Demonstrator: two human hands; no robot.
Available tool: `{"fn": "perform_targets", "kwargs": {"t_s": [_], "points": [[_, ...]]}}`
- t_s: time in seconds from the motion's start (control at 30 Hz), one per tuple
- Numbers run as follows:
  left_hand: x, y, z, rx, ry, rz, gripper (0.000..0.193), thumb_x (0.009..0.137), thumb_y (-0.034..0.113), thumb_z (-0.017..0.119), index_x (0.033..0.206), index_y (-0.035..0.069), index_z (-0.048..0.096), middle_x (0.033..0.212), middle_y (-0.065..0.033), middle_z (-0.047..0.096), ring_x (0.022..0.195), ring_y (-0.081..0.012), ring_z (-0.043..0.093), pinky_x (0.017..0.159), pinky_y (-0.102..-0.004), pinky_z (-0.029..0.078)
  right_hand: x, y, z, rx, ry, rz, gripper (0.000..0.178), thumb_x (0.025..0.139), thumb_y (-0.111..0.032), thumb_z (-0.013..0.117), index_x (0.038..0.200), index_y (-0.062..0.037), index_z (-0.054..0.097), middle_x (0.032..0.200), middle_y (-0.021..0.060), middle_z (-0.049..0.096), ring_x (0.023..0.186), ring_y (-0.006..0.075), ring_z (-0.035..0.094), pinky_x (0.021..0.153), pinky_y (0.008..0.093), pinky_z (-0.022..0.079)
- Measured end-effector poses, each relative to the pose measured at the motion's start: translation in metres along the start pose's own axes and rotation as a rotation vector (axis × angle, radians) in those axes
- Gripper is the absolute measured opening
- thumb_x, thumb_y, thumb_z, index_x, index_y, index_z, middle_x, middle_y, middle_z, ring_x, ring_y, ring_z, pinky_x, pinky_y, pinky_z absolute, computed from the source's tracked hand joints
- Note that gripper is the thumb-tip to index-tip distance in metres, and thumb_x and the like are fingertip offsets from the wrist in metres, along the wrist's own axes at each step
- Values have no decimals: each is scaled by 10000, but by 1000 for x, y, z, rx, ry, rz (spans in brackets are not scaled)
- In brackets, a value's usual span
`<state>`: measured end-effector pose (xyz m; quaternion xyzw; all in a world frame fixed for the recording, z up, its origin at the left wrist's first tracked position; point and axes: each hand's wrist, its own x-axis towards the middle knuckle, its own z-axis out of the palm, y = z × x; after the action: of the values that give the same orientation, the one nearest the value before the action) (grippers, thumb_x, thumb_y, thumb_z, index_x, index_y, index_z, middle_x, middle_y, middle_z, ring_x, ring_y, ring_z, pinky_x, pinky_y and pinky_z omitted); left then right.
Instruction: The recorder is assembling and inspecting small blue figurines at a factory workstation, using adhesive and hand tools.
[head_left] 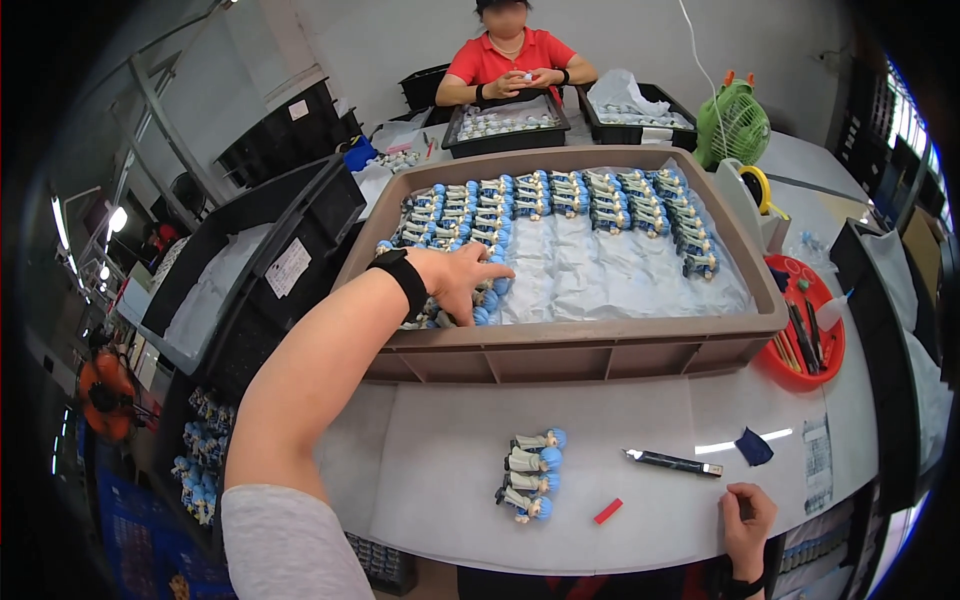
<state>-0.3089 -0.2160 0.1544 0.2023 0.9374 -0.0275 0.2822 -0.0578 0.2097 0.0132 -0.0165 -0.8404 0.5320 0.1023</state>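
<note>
My left hand (463,281) reaches into the near left part of a big brown tray (580,335). Its fingers are spread over small blue-haired figurines (490,296), which partly show between thumb and fingers. Further rows of the same figurines (570,193) lie on white paper lining along the tray's far side. My right hand (749,515) rests at the table's near edge with curled fingers, and nothing shows in it. Before it lie a black pen-like tool (673,462) and a small red strip (608,511). A short row of figurines (531,475) lies left of these.
A red bowl (835,345) with tools stands right of the tray, near a green fan (733,125). Black bins (300,255) flank the left side. A dark blue scrap (754,447) lies on the table. Opposite, a person in red (515,60) works behind a black tray (507,140).
</note>
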Motion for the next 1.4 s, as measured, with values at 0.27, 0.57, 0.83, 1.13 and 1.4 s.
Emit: {"fn": "perform_targets", "kwargs": {"t_s": [0.27,0.57,0.83,1.13,1.4], "points": [[4,1,8,103,129,-12,916,540,277,808,1320,203,335,1254,-212,332,1203,-373,295,990,-407,317,-2,6,0,16,5,3,65,807,24,564,869,43,571,734,41,567,648,83,539,599,197,425],[8,9,3,97,35,-94,876,574,310,811,1294,201,324,1210,-166,387,1129,-347,430,896,-429,396,-1,4,1,3,14,-11,63,811,15,566,867,43,573,727,36,569,639,85,538,596,196,425],[6,10,-3,68,47,-33,886,543,324,821,1276,182,345,1186,-159,432,1080,-337,488,868,-410,422,0,3,5,22,83,-49,56,775,39,590,830,47,582,658,38,537,565,66,482,524,193,376],[-31,7,-11,-167,380,81,802,529,163,757,1230,103,372,1106,-148,434,952,-283,495,845,-328,425,-1,3,6,61,60,-49,50,790,31,582,837,48,582,666,38,549,589,64,505,535,187,385],[-150,104,-5,-250,499,444,717,513,84,725,1167,71,431,1015,-105,461,897,-202,493,756,-291,459,2,2,5,71,53,-40,65,808,40,559,868,53,577,704,28,559,620,68,517,573,187,405]]}}
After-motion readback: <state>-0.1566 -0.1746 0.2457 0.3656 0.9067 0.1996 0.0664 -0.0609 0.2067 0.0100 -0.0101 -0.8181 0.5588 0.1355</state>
